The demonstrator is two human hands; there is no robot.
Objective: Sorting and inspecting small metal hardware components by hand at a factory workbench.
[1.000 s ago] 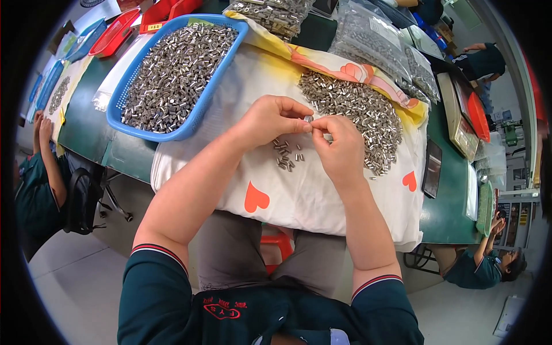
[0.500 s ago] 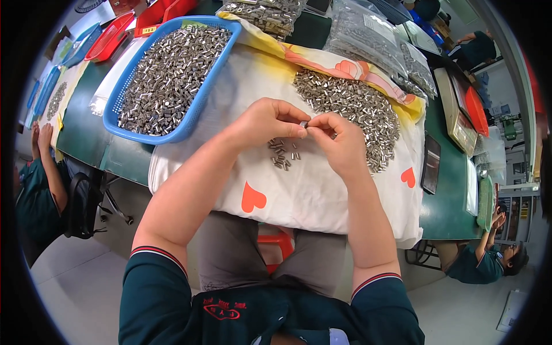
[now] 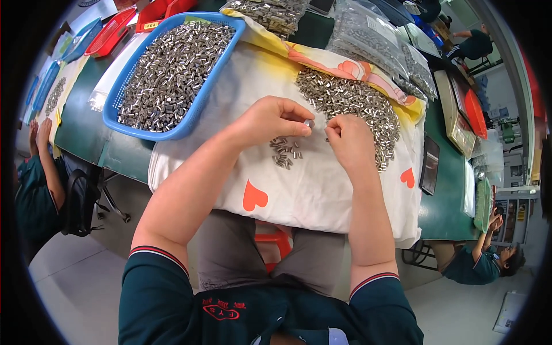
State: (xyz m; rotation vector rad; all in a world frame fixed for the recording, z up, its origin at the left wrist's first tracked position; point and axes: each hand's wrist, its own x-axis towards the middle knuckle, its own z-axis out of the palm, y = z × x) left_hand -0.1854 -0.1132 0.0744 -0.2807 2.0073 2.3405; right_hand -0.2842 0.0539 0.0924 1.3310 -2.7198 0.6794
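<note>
Between the thumb and forefinger of my left hand (image 3: 275, 122) is a small shiny metal sleeve (image 3: 309, 123). My right hand (image 3: 349, 141) is a short way to its right, fingers pinched together beside the main pile; what they grip, if anything, is too small to make out. The pile of short metal sleeves (image 3: 362, 103) spreads over a white cloth (image 3: 310, 195) with red hearts. Below my left hand lies a small separate group of sleeves (image 3: 282, 154). To the left, a blue plastic basket (image 3: 167, 136) is heaped with similar pieces.
Clear bags of metal parts (image 3: 368, 34) lie at the far side. A dark phone-like slab (image 3: 429, 165) rests on the green table (image 3: 445, 213) at right. Red trays (image 3: 112, 33) stand far left. People's arms (image 3: 49, 155) show at the left; others sit at the right.
My hands were together at the metal sleeve; now my right hand has drawn away to the right, and the sleeve stays in my left fingers.
</note>
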